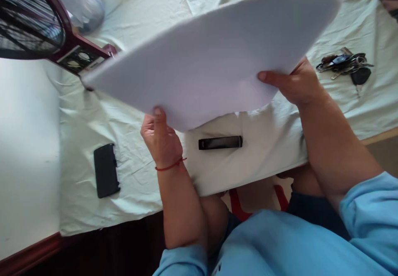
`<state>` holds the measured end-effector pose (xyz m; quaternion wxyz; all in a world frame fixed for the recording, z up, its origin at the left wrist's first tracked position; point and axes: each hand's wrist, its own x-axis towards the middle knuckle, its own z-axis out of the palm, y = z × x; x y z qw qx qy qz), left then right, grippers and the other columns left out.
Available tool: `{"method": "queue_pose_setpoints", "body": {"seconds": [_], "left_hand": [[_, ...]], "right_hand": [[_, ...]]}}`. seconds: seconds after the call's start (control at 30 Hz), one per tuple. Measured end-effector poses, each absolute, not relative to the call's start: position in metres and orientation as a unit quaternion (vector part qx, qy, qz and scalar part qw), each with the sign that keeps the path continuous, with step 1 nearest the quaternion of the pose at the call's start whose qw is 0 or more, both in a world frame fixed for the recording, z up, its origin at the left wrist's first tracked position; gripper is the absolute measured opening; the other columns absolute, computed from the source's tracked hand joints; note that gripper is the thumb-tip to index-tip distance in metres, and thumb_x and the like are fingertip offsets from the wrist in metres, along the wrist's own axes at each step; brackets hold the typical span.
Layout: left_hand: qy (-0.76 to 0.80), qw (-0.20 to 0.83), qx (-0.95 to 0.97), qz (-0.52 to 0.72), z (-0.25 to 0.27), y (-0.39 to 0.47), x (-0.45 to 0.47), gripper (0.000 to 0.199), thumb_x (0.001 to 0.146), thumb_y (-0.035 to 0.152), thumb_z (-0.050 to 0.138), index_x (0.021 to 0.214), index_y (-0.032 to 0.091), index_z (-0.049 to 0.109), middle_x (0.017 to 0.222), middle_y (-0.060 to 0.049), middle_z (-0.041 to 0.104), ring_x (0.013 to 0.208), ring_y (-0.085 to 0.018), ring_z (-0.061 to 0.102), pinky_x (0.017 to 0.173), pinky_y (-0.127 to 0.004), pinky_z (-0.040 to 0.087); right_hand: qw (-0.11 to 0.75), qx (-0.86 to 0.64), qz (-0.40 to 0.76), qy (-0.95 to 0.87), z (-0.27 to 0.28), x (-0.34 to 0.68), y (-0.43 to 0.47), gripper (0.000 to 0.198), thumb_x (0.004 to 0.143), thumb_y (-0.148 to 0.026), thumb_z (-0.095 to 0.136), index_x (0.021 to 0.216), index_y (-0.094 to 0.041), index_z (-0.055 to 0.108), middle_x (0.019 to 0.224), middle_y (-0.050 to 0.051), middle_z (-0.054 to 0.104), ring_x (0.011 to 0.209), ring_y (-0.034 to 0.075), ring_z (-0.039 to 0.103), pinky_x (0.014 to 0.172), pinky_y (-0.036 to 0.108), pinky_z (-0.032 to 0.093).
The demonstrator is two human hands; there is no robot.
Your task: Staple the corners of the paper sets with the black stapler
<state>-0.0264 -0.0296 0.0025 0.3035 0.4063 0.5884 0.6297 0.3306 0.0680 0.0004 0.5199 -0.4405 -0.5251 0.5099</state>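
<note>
A stack of white paper sheets [202, 64], slightly curved, is held up above the cloth-covered table in both hands. My left hand [163, 137], with a red string at the wrist, grips its near left edge, thumb on top and fingers underneath. My right hand [297, 83] pinches the right side the same way, its thumb lying flat on the paper and its fingers hidden below. On the cloth just under the near edge lies a black stapler [220, 142], apart from both hands.
A dark rectangular case [106, 171] lies at the left. Keys on a ring [345, 66] rest at the right. At the upper left stand a dark red fan [59, 39] and a clear plastic bag [82, 6]. The pale tablecloth [133, 193] is wrinkled.
</note>
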Motion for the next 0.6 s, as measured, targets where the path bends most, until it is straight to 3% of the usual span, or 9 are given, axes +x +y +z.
{"method": "queue_pose_setpoints", "body": {"seconds": [0.1, 0.2, 0.27, 0.37, 0.43, 0.53, 0.6], "left_hand": [[0.557, 0.27, 0.392, 0.68, 0.01, -0.033, -0.018, 0.068, 0.092, 0.087, 0.093, 0.119, 0.026, 0.085, 0.135, -0.01, 0.086, 0.151, -0.034, 0.072, 0.136, -0.047, 0.056], [0.577, 0.296, 0.412, 0.64, 0.011, -0.036, -0.017, 0.06, 0.087, 0.073, 0.105, 0.116, 0.023, 0.087, 0.134, -0.012, 0.087, 0.149, -0.034, 0.075, 0.142, -0.051, 0.05], [0.604, 0.322, 0.428, 0.59, 0.01, -0.038, -0.019, 0.053, 0.083, 0.064, 0.11, 0.111, 0.024, 0.088, 0.127, -0.011, 0.089, 0.143, -0.035, 0.078, 0.14, -0.053, 0.053], [0.617, 0.324, 0.431, 0.574, 0.007, -0.04, -0.023, 0.046, 0.082, 0.056, 0.11, 0.108, 0.026, 0.087, 0.12, -0.009, 0.089, 0.137, -0.035, 0.08, 0.135, -0.052, 0.058], [0.608, 0.298, 0.436, 0.592, 0.007, -0.042, -0.027, 0.043, 0.083, 0.05, 0.108, 0.112, 0.025, 0.086, 0.124, -0.008, 0.088, 0.14, -0.034, 0.078, 0.137, -0.05, 0.055], [0.626, 0.269, 0.464, 0.566, 0.007, -0.043, -0.032, 0.042, 0.084, 0.046, 0.106, 0.114, 0.026, 0.085, 0.127, -0.008, 0.086, 0.146, -0.036, 0.075, 0.142, -0.05, 0.049], [0.636, 0.289, 0.47, 0.54, 0.006, -0.043, -0.033, 0.042, 0.082, 0.047, 0.108, 0.109, 0.026, 0.085, 0.122, -0.01, 0.086, 0.143, -0.038, 0.075, 0.14, -0.052, 0.051]], "right_hand": [[0.523, -0.429, 0.507, -0.534, 0.0, 0.331, 0.068, 0.056, 0.078, -0.052, 0.115, 0.115, -0.027, 0.082, 0.146, -0.003, 0.084, 0.173, 0.041, 0.057, 0.132, 0.056, 0.062], [0.484, -0.43, 0.53, -0.548, 0.004, 0.336, 0.066, 0.065, 0.067, -0.039, 0.121, 0.118, -0.026, 0.084, 0.14, -0.002, 0.086, 0.164, 0.04, 0.066, 0.135, 0.058, 0.063], [0.446, -0.445, 0.549, -0.55, 0.008, 0.337, 0.063, 0.06, 0.066, -0.029, 0.121, 0.115, -0.025, 0.087, 0.133, 0.0, 0.088, 0.155, 0.038, 0.072, 0.135, 0.056, 0.064], [0.457, -0.477, 0.537, -0.525, 0.016, 0.334, 0.058, 0.045, 0.073, -0.02, 0.115, 0.108, -0.026, 0.088, 0.127, 0.001, 0.089, 0.152, 0.037, 0.073, 0.135, 0.052, 0.063], [0.48, -0.496, 0.512, -0.512, 0.022, 0.33, 0.055, 0.042, 0.074, -0.016, 0.113, 0.105, -0.027, 0.087, 0.127, -0.001, 0.089, 0.157, 0.036, 0.07, 0.137, 0.05, 0.062], [0.472, -0.512, 0.506, -0.509, 0.03, 0.328, 0.054, 0.049, 0.068, -0.009, 0.114, 0.103, -0.028, 0.085, 0.128, -0.001, 0.088, 0.164, 0.038, 0.065, 0.141, 0.05, 0.057], [0.448, -0.516, 0.513, -0.52, 0.032, 0.33, 0.054, 0.054, 0.064, -0.007, 0.115, 0.103, -0.026, 0.084, 0.125, 0.0, 0.088, 0.162, 0.039, 0.065, 0.143, 0.053, 0.054]]}}
